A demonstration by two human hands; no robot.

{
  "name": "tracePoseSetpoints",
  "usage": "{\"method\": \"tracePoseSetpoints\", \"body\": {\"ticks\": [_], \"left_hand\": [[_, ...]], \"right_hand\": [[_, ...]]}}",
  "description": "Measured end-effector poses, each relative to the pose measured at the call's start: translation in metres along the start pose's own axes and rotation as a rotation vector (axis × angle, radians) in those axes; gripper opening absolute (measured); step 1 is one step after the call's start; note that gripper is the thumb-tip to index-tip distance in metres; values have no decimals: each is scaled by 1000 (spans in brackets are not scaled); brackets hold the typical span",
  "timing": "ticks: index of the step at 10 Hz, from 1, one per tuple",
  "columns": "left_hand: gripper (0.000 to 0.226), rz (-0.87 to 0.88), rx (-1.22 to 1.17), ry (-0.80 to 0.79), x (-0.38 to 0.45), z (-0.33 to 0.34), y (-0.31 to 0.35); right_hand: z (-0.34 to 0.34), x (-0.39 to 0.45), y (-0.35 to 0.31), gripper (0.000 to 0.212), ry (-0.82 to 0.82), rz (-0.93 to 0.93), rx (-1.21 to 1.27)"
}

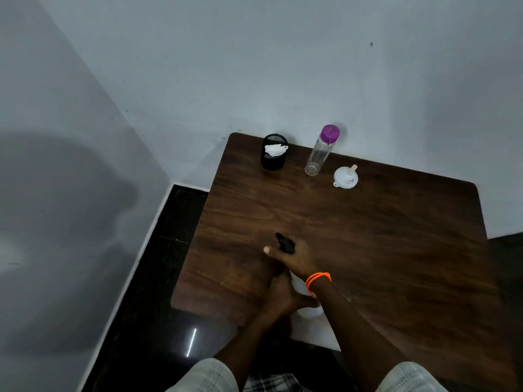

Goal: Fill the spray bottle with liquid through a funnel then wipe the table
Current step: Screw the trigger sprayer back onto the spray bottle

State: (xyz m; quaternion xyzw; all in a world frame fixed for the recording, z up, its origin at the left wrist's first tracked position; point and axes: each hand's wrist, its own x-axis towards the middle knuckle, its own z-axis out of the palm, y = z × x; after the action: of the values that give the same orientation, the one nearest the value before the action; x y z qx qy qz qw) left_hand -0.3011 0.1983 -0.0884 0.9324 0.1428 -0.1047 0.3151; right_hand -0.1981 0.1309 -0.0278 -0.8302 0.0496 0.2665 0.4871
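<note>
A white spray bottle (310, 311) with a black spray head (285, 243) stands near the front left of the dark wooden table (382, 236). My left hand (283, 295) grips the bottle's body. My right hand (301, 260), with an orange band at the wrist, is curled round the spray head from above. Most of the bottle is hidden by both hands. A white funnel (345, 176) lies mouth down at the back of the table. Left of it stands a clear bottle with a purple cap (319, 154); whether it holds liquid I cannot tell.
A black mesh cup (273, 161) holding a crumpled white tissue (275, 149) stands at the table's back left corner. Grey walls run behind and to the left. Dark glossy floor (158, 321) lies left of the table.
</note>
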Motion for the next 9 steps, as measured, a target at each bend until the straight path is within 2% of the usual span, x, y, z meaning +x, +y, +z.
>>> {"method": "tracePoseSetpoints", "body": {"ticks": [1, 2, 3, 4, 5, 6, 7, 8, 9], "left_hand": [[98, 45, 208, -13, -1, 6, -9], [100, 2, 164, 24, 4, 10, -5], [99, -26, 301, 52, -2, 9, 1], [87, -41, -8, 33, -3, 38, 10], [52, -118, -143, 217, 10, 33, 38], [45, -254, -233, -123, -6, -16, 47], [118, -179, -317, -553, -1, -33, 42], [101, -39, -330, -568, -3, -25, 52], [82, 16, -303, -624, -7, -31, 63]], "right_hand": [[0, -2, -2, 36, -2, -13, 7], [-1, -4, -2, 34, 59, -21, 1], [-2, -4, 2, 41, 70, -26, 55], [-6, -6, 6, 47, 63, -30, 63], [-10, -10, 10, 51, 129, -28, 68], [-18, -17, 14, 45, 166, -21, 154], [-28, -23, 21, 49, 168, -2, 187], [-38, -28, 32, 53, 248, 15, 176], [-52, -35, 39, 57, 284, 45, 191]]}}
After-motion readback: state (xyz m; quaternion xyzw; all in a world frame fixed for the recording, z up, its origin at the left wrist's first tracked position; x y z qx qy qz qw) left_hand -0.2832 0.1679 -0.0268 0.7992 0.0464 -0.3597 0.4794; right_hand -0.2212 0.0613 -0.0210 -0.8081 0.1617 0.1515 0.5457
